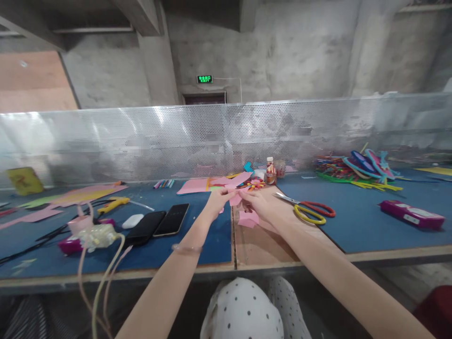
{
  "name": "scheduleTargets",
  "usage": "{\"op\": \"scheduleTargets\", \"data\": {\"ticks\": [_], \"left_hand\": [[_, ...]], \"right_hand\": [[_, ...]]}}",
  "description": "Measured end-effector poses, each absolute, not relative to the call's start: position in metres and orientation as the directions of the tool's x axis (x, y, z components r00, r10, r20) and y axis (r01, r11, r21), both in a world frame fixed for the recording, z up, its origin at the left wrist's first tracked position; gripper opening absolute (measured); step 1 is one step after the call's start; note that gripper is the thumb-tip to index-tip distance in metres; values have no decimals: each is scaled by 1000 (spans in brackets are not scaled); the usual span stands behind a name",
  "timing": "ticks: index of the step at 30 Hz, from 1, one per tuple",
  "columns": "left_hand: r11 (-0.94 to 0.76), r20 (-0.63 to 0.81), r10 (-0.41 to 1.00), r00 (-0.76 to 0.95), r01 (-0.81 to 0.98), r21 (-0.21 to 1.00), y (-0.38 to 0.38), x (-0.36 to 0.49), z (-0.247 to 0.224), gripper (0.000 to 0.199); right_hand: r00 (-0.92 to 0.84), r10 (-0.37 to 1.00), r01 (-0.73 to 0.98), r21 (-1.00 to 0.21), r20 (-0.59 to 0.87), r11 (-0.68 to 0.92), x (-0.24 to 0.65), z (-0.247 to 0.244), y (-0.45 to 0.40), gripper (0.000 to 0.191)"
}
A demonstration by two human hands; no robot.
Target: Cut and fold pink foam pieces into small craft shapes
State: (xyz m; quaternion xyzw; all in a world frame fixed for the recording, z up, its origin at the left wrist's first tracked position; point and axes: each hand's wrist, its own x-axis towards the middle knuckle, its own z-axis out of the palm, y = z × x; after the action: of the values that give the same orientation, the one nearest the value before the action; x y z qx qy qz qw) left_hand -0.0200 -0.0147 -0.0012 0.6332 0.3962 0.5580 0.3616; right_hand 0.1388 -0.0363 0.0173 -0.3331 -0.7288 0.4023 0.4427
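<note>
Both hands meet over the middle of the table, holding a small piece of pink paper (235, 199) between them. My left hand (218, 202) pinches its left side, and my right hand (254, 202) has its fingers closed on the right side. Just below them, another pink paper piece (248, 218) lies on the bare wooden strip (266, 247). Scissors (310, 211) with red and yellow handles rest to the right of my right hand. Behind the hands are pink sheets (193, 186) and a colourful paper flower (255, 183).
Two dark phones (172, 220), a white case (133, 221), a yellow glue gun (113, 205) and a power strip with cables (72, 245) lie left. A small bottle (270, 171) stands behind. Rightward are craft sticks (332, 168) and a purple box (411, 214).
</note>
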Motion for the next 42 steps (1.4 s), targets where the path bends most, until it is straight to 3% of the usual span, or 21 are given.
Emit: {"op": "scheduleTargets", "data": {"ticks": [7,13,21,25,29,35,42], "left_hand": [[-395,389,919,68,108,912,-11,-22,-4,38],[-433,432,901,26,81,898,-10,-22,-3,32],[-384,376,923,-79,-236,893,-2,-22,-1,42],[-278,290,957,-29,-391,878,-2,-20,0,45],[-259,300,946,121,-274,926,-7,-19,-1,39],[-331,345,937,48,-193,924,-3,-22,-5,29],[-327,346,930,128,-150,933,-9,-20,-3,29]], "right_hand": [[-271,854,38,-881,444,471,145,5,-9,29],[-273,847,19,-878,456,478,146,12,-15,31],[-426,833,166,-875,353,456,142,22,-42,31],[-318,874,188,-879,368,439,141,19,-36,32],[-273,878,209,-867,392,453,140,10,-21,37],[-308,848,207,-839,432,503,136,8,-27,36],[-295,880,134,-896,373,424,135,2,-19,37]]}}
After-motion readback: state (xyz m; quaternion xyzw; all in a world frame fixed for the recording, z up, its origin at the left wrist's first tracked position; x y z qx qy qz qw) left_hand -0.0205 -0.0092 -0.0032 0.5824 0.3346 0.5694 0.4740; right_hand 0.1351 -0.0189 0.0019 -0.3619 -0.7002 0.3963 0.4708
